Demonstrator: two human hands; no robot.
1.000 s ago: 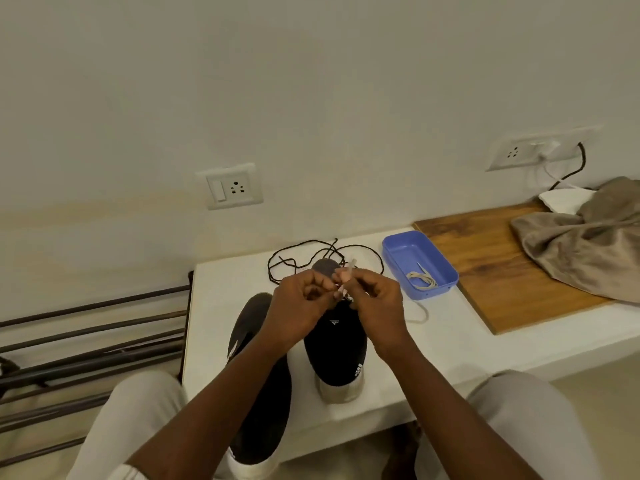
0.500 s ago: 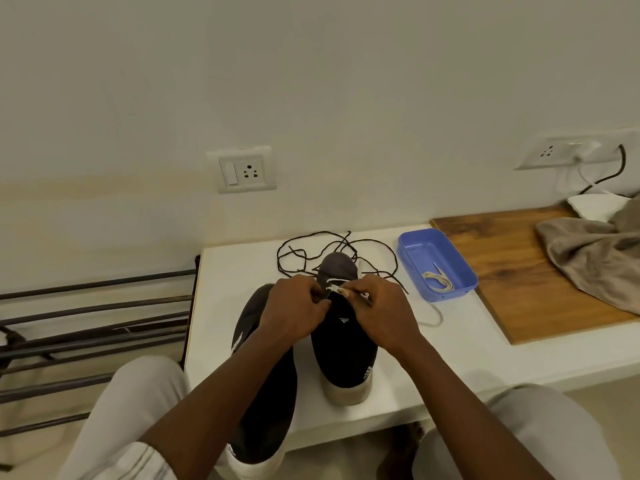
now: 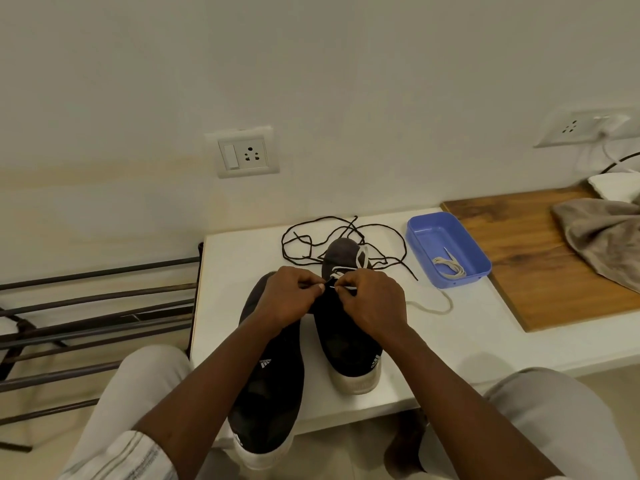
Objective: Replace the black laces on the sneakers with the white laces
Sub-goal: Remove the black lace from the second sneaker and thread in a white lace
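Here your left hand [image 3: 287, 299] and right hand [image 3: 374, 303] meet over the right sneaker [image 3: 349, 341] on the white surface [image 3: 467, 334], each grip pinching the white lace [image 3: 346, 275] at the eyelets. The left sneaker [image 3: 270, 386] lies just beside it, heel past the near edge. The black laces [image 3: 311, 244] lie loose behind the toe. A second white lace [image 3: 448, 266] sits coiled in the blue tray [image 3: 420, 226].

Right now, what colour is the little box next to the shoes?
The box is blue, a light purplish blue, seen best in the head view.
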